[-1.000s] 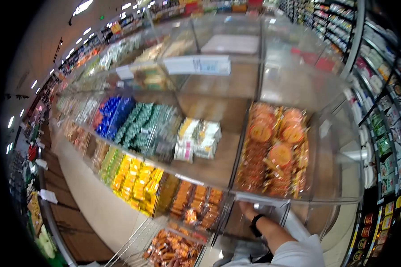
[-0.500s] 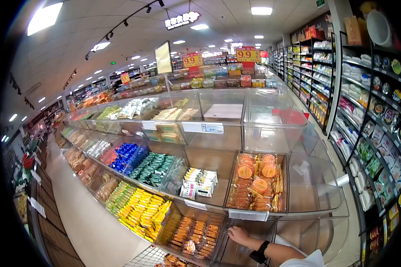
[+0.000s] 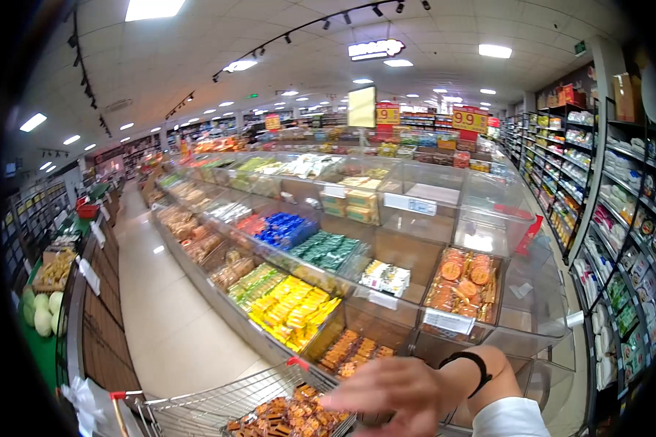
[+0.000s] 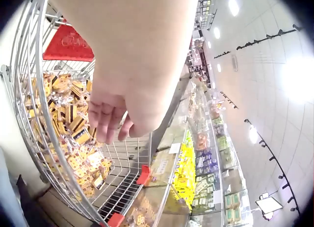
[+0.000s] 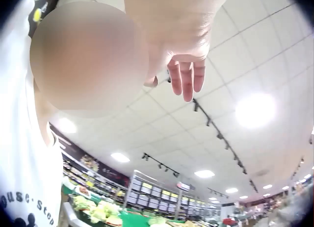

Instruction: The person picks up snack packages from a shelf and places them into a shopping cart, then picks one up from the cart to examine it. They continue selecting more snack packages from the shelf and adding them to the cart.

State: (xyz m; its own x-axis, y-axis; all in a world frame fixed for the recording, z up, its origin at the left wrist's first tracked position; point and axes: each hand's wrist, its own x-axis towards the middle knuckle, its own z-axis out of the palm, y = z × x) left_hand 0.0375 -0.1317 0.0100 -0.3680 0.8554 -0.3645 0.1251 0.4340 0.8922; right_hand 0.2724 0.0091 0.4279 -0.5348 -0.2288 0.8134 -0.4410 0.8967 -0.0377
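Note:
My right hand (image 3: 397, 393), with a black band round its wrist, reaches in from the lower right of the head view. It is blurred and overlaps the shopping cart (image 3: 219, 390). In the right wrist view the fingers of that right hand (image 5: 182, 65) hang relaxed against the ceiling, holding nothing. The left wrist view has my left hand (image 4: 115, 107) over the cart, its fingers loosely bent with nothing in them. Beside and below it, many small clear-wrapped brown and yellow snack packets (image 4: 73, 119) fill part of the cart. The head view does not show the left hand.
A tiered clear-walled bulk display holds yellow packets (image 3: 295, 309), green packets (image 3: 328, 251), blue packets (image 3: 284, 229) and round orange-labelled packs (image 3: 466, 284). Stocked shelves (image 3: 612, 218) line the right. A tiled aisle (image 3: 149, 247) runs left, beside a produce stand with pale melons (image 3: 47, 313).
My right hand has moved from the lower display bin leftward and nearer, in front of the cart. The head view has swung, bringing more of the cart and left aisle into sight.

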